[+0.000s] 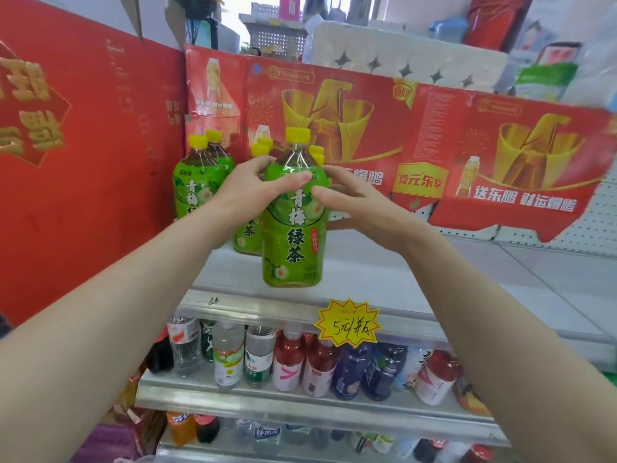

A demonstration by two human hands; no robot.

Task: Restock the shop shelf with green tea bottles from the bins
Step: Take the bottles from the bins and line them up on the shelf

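Both hands hold one green tea bottle (293,225) by its shoulder, just under the neck. The left hand (247,187) wraps round the bottle's left side, with its thumb laid across the front of the green label. The right hand (349,197) curls round the right side, its thumb pressing the label from that side. The two thumbs nearly meet on the front of the bottle.

The bottle is upright, its yellow cap (298,135) on top, and its base is at the front edge of the white shelf (434,279). Whether it already rests on the shelf or sits just above it cannot be told.

More bottles of the same tea stand on this shelf: a pair at the left (200,175), close to a big red box (83,162), and a few more (247,235) right behind the held bottle, partly hidden by it and by the left hand. To the right of them the shelf board is bare white.

Red cardboard (367,128) with gold print lines the back of the shelf. A yellow star-shaped price tag (347,324) hangs on the shelf's front rail. The lower shelf (267,401) carries a row of mixed drinks (300,362), and a pack of toilet rolls (400,61) lies on top of the unit.
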